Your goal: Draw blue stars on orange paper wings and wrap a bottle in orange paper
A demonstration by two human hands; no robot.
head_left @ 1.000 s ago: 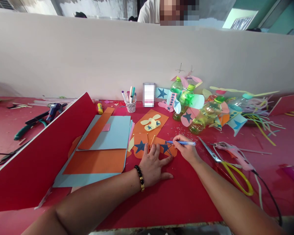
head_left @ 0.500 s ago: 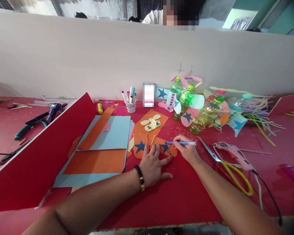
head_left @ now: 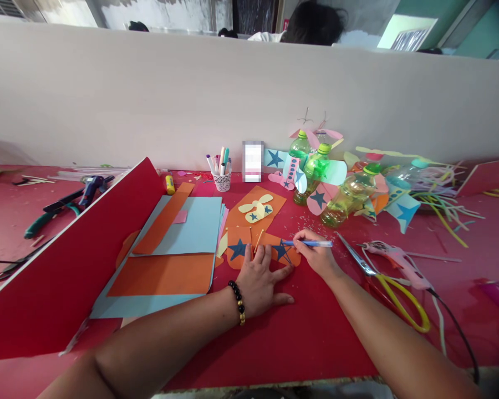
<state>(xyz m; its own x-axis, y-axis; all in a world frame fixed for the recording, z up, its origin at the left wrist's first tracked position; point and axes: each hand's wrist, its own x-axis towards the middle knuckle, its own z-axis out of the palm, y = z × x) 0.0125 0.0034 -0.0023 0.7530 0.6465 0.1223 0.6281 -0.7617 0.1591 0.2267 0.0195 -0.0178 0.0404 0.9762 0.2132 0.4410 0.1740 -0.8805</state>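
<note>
An orange paper shape (head_left: pixel 237 259) with rounded ends lies on the red table. It bears a filled blue star on the left and a partly filled star (head_left: pixel 281 251) on the right. Fingers spread, my left hand (head_left: pixel 261 282) presses on its lower edge and the table. My right hand (head_left: pixel 318 256) grips a blue marker (head_left: pixel 311 243), whose tip touches the right star. Two thin sticks (head_left: pixel 258 241) lie on the paper above my left fingers. Just beyond, cream paper pieces (head_left: pixel 255 208) with small stars rest on an orange sheet (head_left: pixel 274 200).
Blue and orange sheets (head_left: pixel 191 221) lie left, beside a raised red board (head_left: pixel 87 255). A marker cup (head_left: pixel 222 182) and decorated bottles (head_left: pixel 351 194) stand behind. Scissors (head_left: pixel 393 293) and a pink glue gun (head_left: pixel 399 263) lie right. A person's head (head_left: pixel 316 22) shows above the partition.
The person's head beyond the partition has lowered and turned. My hands and the marker stay almost in place, with at most a slight shift of the marker.
</note>
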